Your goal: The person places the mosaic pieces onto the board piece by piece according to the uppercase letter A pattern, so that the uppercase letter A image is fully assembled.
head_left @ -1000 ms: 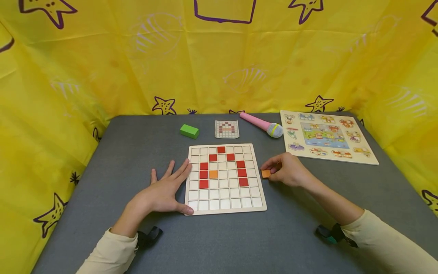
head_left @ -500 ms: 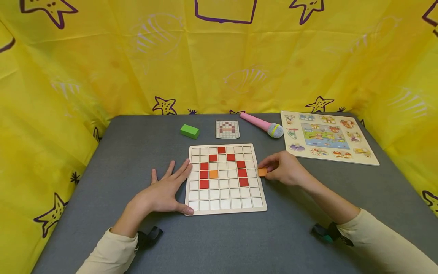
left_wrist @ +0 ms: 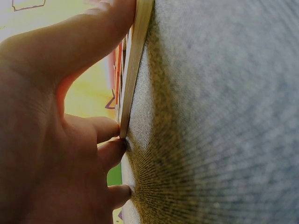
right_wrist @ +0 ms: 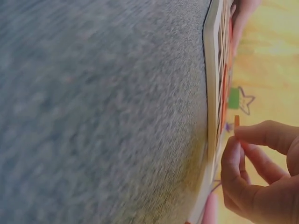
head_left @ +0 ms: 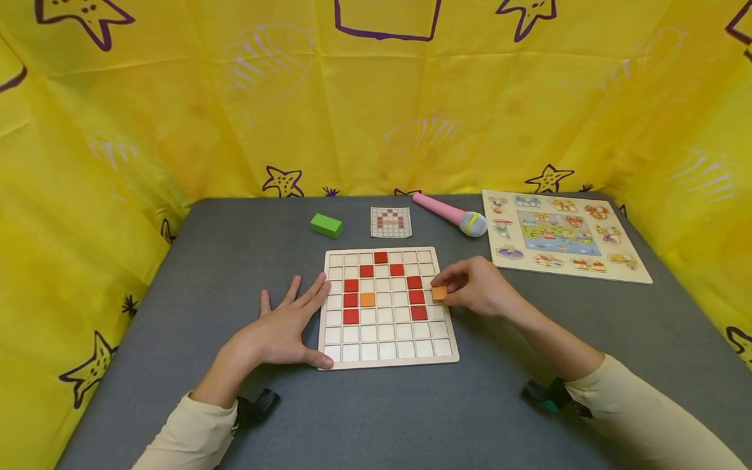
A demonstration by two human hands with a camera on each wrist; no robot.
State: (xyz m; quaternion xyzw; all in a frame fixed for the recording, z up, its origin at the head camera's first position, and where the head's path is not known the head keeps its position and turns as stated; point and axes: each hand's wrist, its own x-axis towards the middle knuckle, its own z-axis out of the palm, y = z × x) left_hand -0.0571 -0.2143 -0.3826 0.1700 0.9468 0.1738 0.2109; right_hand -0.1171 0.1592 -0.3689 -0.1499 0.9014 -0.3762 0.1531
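A wooden grid board (head_left: 384,333) lies on the table with several red tiles (head_left: 350,300) set in an arch and one orange tile (head_left: 367,299) inside its left side. My left hand (head_left: 282,329) is spread along the board's left edge, its thumb on the near left corner and fingertips at the side. Between thumb and fingers my right hand (head_left: 478,287) pinches another orange tile (head_left: 438,293) over the board's right edge, beside the red column. In the right wrist view that tile (right_wrist: 237,120) shows edge-on, held above the board's surface.
Behind the board lie a green block (head_left: 326,225), a small pattern card (head_left: 390,222) and a pink toy microphone (head_left: 449,214). A wooden picture puzzle (head_left: 564,235) occupies the far right of the grey table (head_left: 376,418). Yellow patterned cloth (head_left: 352,111) surrounds the back and sides.
My right hand has moved left with the orange tile, from beside the board to over its right edge. The left hand stays in place.
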